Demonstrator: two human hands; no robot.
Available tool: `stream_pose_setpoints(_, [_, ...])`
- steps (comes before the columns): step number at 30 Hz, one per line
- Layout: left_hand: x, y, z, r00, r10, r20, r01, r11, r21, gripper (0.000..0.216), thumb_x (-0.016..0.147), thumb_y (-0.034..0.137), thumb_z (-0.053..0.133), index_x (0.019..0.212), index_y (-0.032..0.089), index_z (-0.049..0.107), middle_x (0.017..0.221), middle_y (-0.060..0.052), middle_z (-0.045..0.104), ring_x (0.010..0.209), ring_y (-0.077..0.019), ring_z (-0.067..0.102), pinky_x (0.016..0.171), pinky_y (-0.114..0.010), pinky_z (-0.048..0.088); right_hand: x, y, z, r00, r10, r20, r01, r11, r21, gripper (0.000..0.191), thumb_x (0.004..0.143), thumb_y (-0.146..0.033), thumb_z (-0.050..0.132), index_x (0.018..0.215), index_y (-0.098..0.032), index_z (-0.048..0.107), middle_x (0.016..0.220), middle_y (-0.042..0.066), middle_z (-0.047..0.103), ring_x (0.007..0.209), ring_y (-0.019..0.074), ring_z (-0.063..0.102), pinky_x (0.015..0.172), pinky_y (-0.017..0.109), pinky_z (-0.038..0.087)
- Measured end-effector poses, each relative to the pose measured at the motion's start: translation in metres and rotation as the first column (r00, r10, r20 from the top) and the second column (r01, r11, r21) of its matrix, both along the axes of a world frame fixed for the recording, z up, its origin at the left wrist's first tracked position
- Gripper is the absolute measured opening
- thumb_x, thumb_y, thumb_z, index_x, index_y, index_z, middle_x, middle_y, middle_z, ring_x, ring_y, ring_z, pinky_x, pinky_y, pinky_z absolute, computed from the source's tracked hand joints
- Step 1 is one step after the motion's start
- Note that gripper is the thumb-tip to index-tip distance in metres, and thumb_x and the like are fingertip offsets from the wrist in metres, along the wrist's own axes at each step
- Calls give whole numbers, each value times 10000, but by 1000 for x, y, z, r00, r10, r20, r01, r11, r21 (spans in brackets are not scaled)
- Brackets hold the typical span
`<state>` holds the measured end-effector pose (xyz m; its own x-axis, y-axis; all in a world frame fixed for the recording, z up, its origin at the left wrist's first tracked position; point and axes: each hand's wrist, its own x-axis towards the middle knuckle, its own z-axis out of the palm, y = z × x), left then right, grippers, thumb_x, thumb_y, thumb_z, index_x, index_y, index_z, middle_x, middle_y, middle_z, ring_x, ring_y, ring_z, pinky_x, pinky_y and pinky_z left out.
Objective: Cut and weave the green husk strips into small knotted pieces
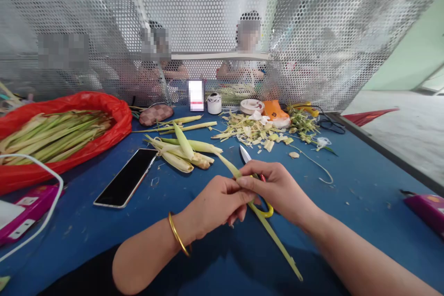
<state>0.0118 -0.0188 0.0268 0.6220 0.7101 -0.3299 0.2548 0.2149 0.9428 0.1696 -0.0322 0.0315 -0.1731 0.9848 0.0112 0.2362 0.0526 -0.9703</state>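
Both my hands meet over the blue table near its middle. My left hand, with a gold bangle on the wrist, pinches a long green stalk that runs from the hands down to the lower right. My right hand is closed on yellow-handled scissors, whose white blade tip points away from me, and its fingertips also touch the stalk. Just beyond the hands lies a small pile of peeled pale green shoots.
A red plastic bag full of green stalks sits at the left. A black phone lies beside it. Trimmings, a tape roll and an orange object lie at the back. Pink boxes flank both edges. People sit behind the perforated screen.
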Motion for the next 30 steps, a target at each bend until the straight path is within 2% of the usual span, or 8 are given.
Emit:
stream_pose_setpoints(5, [2,-2,1,999,-24,-48,22,999,-47,270,808,376,562,725,137,658,482,26,564,349,-62,414,378,-186,292,-6,-3,-7,958,-112,-263,72,985,-157,192,704,-296,683,638,-167,557,518,-57,483,425,53,379,411,199,316])
stream_pose_setpoints(11, [-1,-1,1,992,-111,-64,109,994,-28,365,817,358,545,533,133,590,499,-10,583,370,-57,448,421,-187,344,-14,-6,-14,949,-185,-256,144,975,-172,204,716,-312,657,634,-189,515,478,-80,419,377,50,325,353,187,261])
stream_pose_setpoints(15, [2,0,-5,999,-48,23,50,996,-75,330,826,354,562,599,125,629,563,-25,629,410,-64,503,428,-177,356,-9,-3,-15,979,-204,10,198,962,187,166,794,-274,599,653,-189,582,669,-3,582,587,120,540,539,244,439])
stream_pose_setpoints(18, [2,4,-8,987,104,124,-84,984,-154,311,830,413,580,756,127,675,667,-39,670,460,-75,549,416,-168,356,2,0,-6,934,-318,162,198,839,506,127,857,-266,555,798,-202,648,877,38,661,847,171,600,776,299,452])
stream_pose_setpoints(20, [0,10,-7,967,200,161,-169,968,-186,336,831,444,586,843,126,692,682,-40,665,474,-75,553,412,-164,355,9,-1,1,895,-390,217,211,798,564,170,887,-315,536,805,-203,635,853,35,659,820,170,590,764,294,436])
stream_pose_setpoints(22, [-4,15,-4,943,277,185,-241,950,-197,354,829,456,592,862,120,700,669,-39,650,476,-74,546,409,-162,353,14,-3,6,862,-378,338,162,837,522,263,905,-372,510,728,-203,609,753,19,634,711,156,561,673,273,413])
stream_pose_setpoints(26, [-8,21,0,911,366,192,-333,925,-182,291,788,396,663,852,116,710,661,-24,623,475,-60,517,393,-151,318,11,-3,2,825,-121,552,-41,962,271,370,905,-449,491,626,-209,536,576,-24,531,534,124,449,503,236,315])
stream_pose_setpoints(30, [-6,20,-4,901,401,165,-384,915,-125,254,779,353,674,862,118,717,651,-9,605,486,-61,507,385,-150,320,1,-3,-8,834,-60,549,-85,968,235,367,926,-362,466,597,-203,446,548,-36,481,511,108,403,488,220,281])
